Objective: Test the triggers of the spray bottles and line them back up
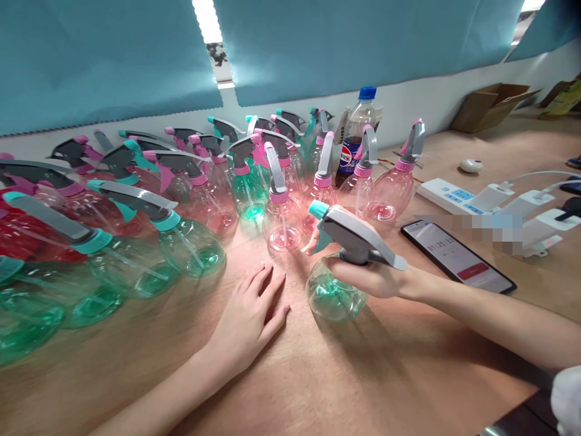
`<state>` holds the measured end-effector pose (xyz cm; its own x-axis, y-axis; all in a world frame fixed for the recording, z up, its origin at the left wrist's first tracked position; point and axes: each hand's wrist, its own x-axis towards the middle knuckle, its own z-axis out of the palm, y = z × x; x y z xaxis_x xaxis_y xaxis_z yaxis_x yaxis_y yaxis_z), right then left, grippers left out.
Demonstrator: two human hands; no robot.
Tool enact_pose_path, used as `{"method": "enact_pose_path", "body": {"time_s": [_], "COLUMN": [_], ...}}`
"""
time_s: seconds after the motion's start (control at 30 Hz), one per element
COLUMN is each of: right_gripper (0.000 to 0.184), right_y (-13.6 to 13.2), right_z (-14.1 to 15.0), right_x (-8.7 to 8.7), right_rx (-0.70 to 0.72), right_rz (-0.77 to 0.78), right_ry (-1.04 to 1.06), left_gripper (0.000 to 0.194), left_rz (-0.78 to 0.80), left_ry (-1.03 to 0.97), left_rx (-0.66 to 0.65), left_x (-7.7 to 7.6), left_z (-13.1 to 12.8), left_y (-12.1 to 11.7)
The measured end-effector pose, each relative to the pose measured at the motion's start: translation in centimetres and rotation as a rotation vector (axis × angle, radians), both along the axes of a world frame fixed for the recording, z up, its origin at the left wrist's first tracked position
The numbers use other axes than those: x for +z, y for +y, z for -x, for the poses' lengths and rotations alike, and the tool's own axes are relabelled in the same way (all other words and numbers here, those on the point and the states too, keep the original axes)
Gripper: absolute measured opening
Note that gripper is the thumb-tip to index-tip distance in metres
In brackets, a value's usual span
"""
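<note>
My right hand [365, 275] is wrapped round the neck of a green spray bottle [333, 293] that stands on the wooden table [345, 375]. Its grey trigger head [356, 236] with a teal nozzle points left. My left hand [247, 318] lies flat on the table with the fingers stretched out, just left of that bottle and holding nothing. Behind both hands stand several pink spray bottles [279, 209] and green spray bottles [190, 239], crowded together across the left and middle of the table.
A phone [456, 257] with a lit screen lies to the right of the held bottle. Behind it are a white power strip [449, 195] with plugged chargers and a cola bottle [356, 136]. A cardboard box [492, 106] sits at the far right.
</note>
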<state>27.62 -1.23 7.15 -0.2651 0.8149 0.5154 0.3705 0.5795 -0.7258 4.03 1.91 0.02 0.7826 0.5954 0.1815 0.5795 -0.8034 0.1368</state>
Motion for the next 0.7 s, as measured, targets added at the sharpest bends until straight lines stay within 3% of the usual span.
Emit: {"method": "enact_pose_path", "body": {"time_s": [0.3,0.47,0.7], "right_gripper": [0.023,0.014,0.041], "right_y": [-0.14,-0.1,-0.17], "right_z": [0.18,-0.05,0.1], "right_x": [0.62,0.22,0.27], "right_rx": [-0.013,-0.024,0.082], "right_rz": [-0.074,-0.051,0.063], "right_ry": [0.056,0.066,0.148], "left_gripper": [0.046,0.047,0.047], "left_rz": [0.001,-0.006,0.001], "left_ry": [-0.005,0.018,0.007], "left_rx": [0.003,-0.002,-0.003], "left_x": [0.05,0.11,0.09], "left_z": [0.04,-0.05,0.02], "left_y": [-0.04,-0.05,-0.09]}}
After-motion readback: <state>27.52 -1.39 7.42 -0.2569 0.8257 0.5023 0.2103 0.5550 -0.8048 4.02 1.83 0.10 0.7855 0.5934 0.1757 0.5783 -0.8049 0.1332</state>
